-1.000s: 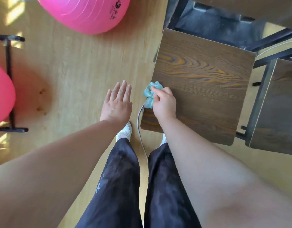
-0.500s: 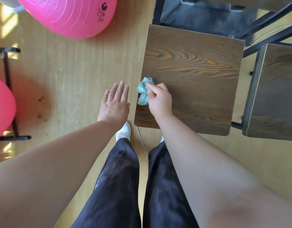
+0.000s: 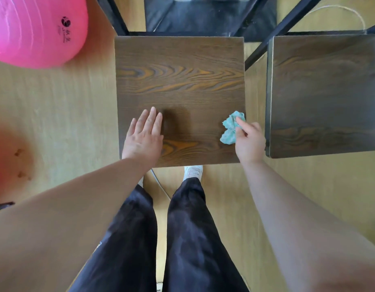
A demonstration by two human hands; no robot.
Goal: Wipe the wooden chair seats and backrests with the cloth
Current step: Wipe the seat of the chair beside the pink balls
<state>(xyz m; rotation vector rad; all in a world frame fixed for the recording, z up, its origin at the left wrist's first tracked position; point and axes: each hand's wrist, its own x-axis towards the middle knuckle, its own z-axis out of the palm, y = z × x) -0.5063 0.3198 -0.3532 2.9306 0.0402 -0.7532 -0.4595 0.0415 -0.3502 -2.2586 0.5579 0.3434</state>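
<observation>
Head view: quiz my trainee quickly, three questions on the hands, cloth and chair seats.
1. True or false: the left hand grips the cloth.
2. Which edge of the middle chair seat is the cloth nearest? A left, B right, C far.
3. Fill in: the ball beside that seat is ____.
Key: 1 false, the right hand pinches it and the left hand is open; 2 B; 3 pink.

left hand [image 3: 143, 138] flat, right hand [image 3: 248, 142] gripping cloth [image 3: 232, 128]
</observation>
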